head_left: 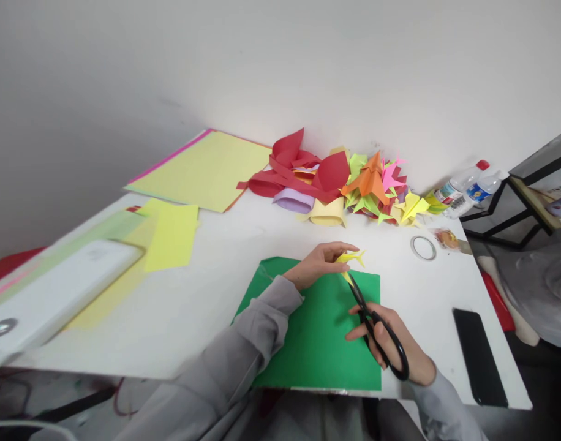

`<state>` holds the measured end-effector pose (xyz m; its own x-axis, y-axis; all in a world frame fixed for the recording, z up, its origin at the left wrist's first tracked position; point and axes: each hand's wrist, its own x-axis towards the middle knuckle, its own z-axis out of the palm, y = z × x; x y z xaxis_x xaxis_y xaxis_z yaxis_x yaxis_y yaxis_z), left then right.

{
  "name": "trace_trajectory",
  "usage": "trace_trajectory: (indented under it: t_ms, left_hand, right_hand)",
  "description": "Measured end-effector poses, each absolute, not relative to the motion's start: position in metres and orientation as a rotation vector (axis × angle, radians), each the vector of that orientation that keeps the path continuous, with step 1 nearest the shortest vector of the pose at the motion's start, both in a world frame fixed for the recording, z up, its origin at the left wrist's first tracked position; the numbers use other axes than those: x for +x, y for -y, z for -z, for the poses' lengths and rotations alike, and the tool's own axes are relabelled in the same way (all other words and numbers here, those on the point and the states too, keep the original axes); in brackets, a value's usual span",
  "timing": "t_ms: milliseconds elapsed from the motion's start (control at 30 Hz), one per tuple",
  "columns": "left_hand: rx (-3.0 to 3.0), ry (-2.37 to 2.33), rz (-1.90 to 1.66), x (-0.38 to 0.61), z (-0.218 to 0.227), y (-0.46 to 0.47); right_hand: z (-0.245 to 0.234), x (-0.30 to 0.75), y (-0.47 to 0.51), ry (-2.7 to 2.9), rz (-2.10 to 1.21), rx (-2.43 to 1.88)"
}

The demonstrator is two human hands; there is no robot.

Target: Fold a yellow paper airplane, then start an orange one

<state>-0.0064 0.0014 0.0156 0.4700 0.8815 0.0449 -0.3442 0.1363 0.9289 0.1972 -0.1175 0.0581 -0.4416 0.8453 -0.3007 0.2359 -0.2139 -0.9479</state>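
My left hand (321, 263) pinches a small folded yellow paper piece (353, 257) above the far edge of a green sheet (317, 331). Forked tips stick out of the piece to the right, and a pointed flap hangs below. In my right hand (402, 343) is a pair of black-handled scissors (365, 309), with fingers through the loops. Their blades point up and away, with the tips at the lower flap of the yellow paper. Whether the blades touch or cut the flap cannot be made out.
Folded paper stars (372, 177) and red paper shapes (303, 168) are heaped at the back. Yellow sheets (207, 165) and a white device (64, 288) lie left. To the right are a tape roll (422, 248), a black phone (480, 355) and plastic bottles (473, 193).
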Motion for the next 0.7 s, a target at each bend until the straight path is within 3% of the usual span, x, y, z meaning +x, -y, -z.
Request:
trace_trajectory:
  t_ms: [700]
  left_hand:
    - [1.098, -0.607, -0.999, -0.0054, -0.0147, 0.0]
  right_hand:
    - [-0.0627, 0.1965, 0.1161, 1.603, -1.681, -1.256]
